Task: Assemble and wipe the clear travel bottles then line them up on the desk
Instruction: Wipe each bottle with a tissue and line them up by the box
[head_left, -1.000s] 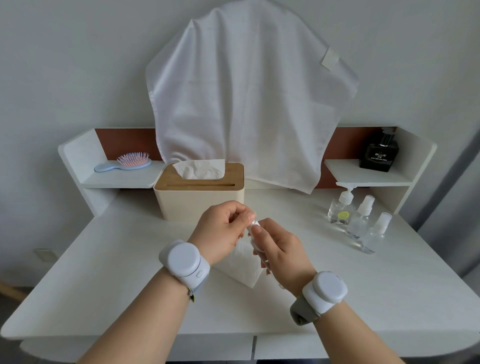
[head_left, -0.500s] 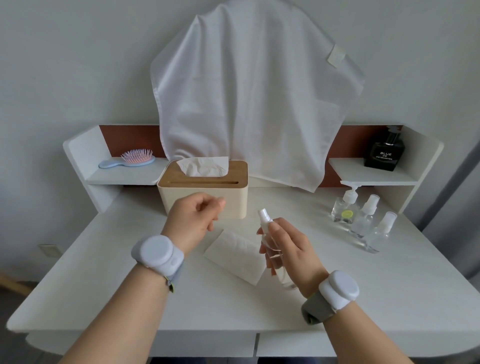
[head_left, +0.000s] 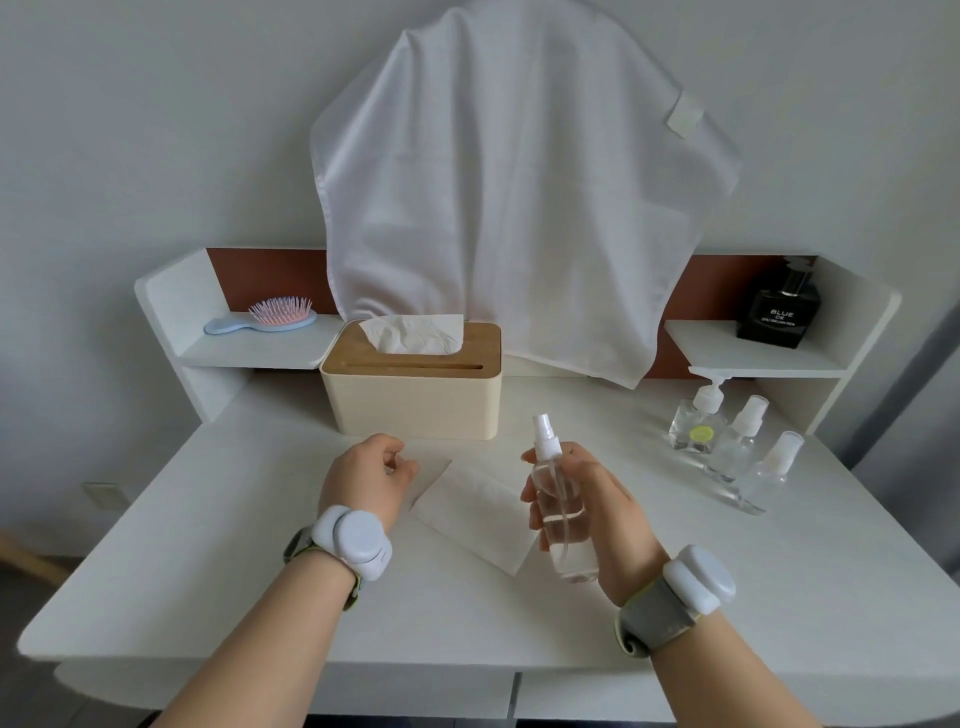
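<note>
Starting at the far left, a hairbrush (head_left: 270, 316) is seen lying on the left shelf, and a tissue box (head_left: 411, 385) stands at the back of the tabletop (head_left: 197, 545) with a sheet pulled up from its slot. The left hand (head_left: 368, 480) is held just above the tabletop with its fingers loosely curled and nothing gripped in them. A folded tissue (head_left: 475, 514) lies flat just to its right, between the two hands, so the left hand is judged the nearer one for picking it up. Further right, a clear spray bottle (head_left: 558, 512) is held off the tabletop by the right hand (head_left: 597, 514), whose fingers are wrapped round the body from behind; its long axis runs nearly upright, tilted slightly (nozzle up and away, base toward the wrist). The pump head appears to be seated, so assembly of this bottle is judged done and wiping is taken as the step in hand: the tissue would have to be brought rightward to the bottle. Three finished bottles (head_left: 737, 449) stand in a slanting row at the right of the tabletop, well apart from the held one, and the open spot at the near end of that row is presumably where it belongs. A dark perfume bottle (head_left: 779, 317) sits on the right shelf.
</note>
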